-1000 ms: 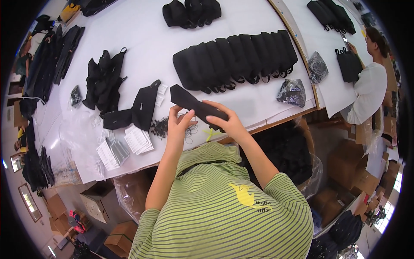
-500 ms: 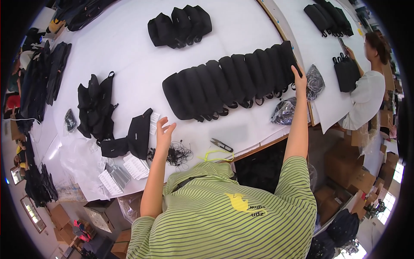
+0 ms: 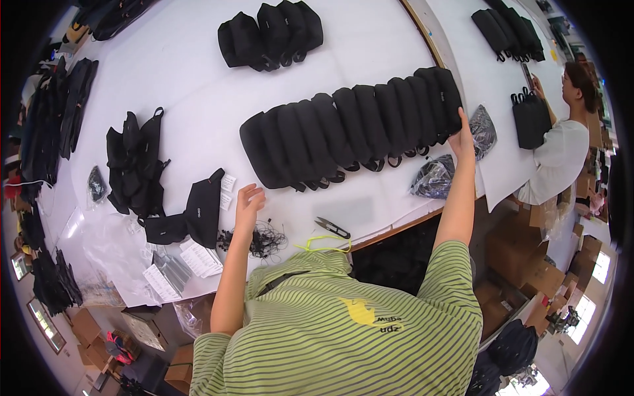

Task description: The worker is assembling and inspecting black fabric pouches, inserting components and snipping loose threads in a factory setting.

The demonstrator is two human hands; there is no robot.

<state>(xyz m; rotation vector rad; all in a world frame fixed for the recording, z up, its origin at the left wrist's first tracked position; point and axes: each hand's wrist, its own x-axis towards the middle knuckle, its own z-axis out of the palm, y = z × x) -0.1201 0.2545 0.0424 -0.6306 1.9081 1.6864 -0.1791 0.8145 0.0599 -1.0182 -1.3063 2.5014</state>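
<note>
A long row of black fabric bags (image 3: 343, 129) lies overlapped on the white table, their loops along the near edge. At its right end, my right hand (image 3: 463, 136) grips the side of the last black bag (image 3: 444, 99); part of the fingers is hidden against it. My left hand (image 3: 248, 201) hovers empty and open over the table, fingers loosely bent. Closest to it are a tangle of black threads (image 3: 264, 237) and a black bag with a strap (image 3: 203, 211). Black thread snips (image 3: 332, 228) lie in front of me.
More black bags form a far pile (image 3: 271, 36) and a left pile (image 3: 135, 165). White printed slips (image 3: 200, 259) and clear plastic (image 3: 99, 241) lie at the near left. Bagged dark items (image 3: 434, 177) sit by my right forearm. A co-worker (image 3: 564, 152) handles a black bag at the right.
The end bag has tipped over so that its face shows on the row, and my right hand has moved slightly lower with it. My left hand's fingers have drawn closer together.
</note>
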